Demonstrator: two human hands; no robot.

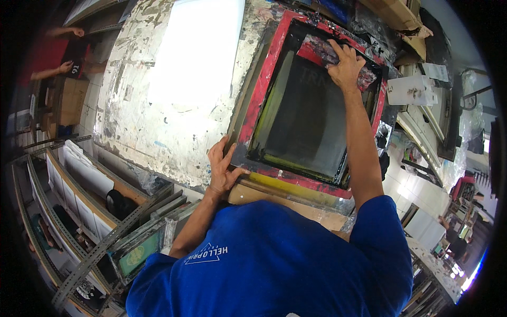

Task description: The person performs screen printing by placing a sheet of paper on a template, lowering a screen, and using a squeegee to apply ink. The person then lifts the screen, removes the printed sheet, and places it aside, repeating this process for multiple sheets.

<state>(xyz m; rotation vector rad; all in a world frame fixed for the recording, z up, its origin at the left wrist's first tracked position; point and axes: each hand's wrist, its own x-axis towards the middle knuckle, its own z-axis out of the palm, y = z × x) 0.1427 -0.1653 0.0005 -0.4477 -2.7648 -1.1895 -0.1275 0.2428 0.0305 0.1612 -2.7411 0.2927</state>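
Observation:
A screen printing frame (257, 108), red and smeared with black ink, lies tilted on the worktable in front of me. Its dark mesh (303, 113) carries faint lettering near the far end. My right hand (346, 67) reaches across the mesh and is closed on a squeegee (315, 48), a red, ink-crusted bar lying crosswise at the far end. The palm hides the middle of the bar. At the near left corner of the frame, my left hand (224, 168) grips the edge, thumb along the near side and fingers bent at the left side.
A bright white sheet (200, 53) lies on the paint-flaked table (127, 95) to the left. Metal racks (100, 243) with boards and frames stand at lower left. Cardboard (393, 13) and stained papers (412, 91) sit at right. Another person's hand (66, 67) shows at far left.

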